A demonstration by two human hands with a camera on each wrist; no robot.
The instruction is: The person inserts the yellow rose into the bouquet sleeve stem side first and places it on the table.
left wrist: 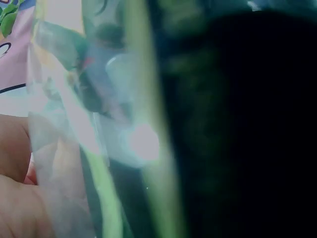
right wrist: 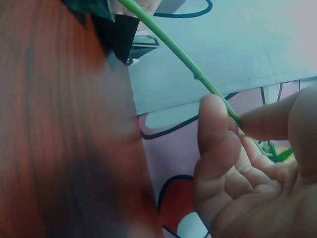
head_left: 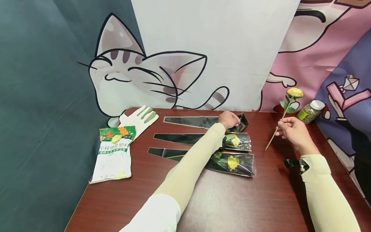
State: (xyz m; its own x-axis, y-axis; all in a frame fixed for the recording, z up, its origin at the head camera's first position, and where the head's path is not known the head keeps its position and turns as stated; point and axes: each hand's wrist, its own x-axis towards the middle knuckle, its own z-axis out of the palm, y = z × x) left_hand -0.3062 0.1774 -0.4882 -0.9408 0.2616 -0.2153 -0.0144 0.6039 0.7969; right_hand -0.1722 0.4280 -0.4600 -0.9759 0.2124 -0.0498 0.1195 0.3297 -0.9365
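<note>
My right hand pinches the stem of a yellow artificial rose between thumb and fingers. The bloom points up and the stem slants down to the left; in the right wrist view the green stem crosses above the curled fingers. At the back of the table my left hand pinches the mouth end of a black flower sleeve, whose opening stands raised. Clear plastic blurs much of the left wrist view. Two sleeves with yellow roses, the middle one and the front one, lie nearer me.
A white fertilizer bag lies at the left, partly over a white glove with green stripes. A clear jar with a white lid stands at the back right. Cartoon-printed cloth hangs behind the brown table.
</note>
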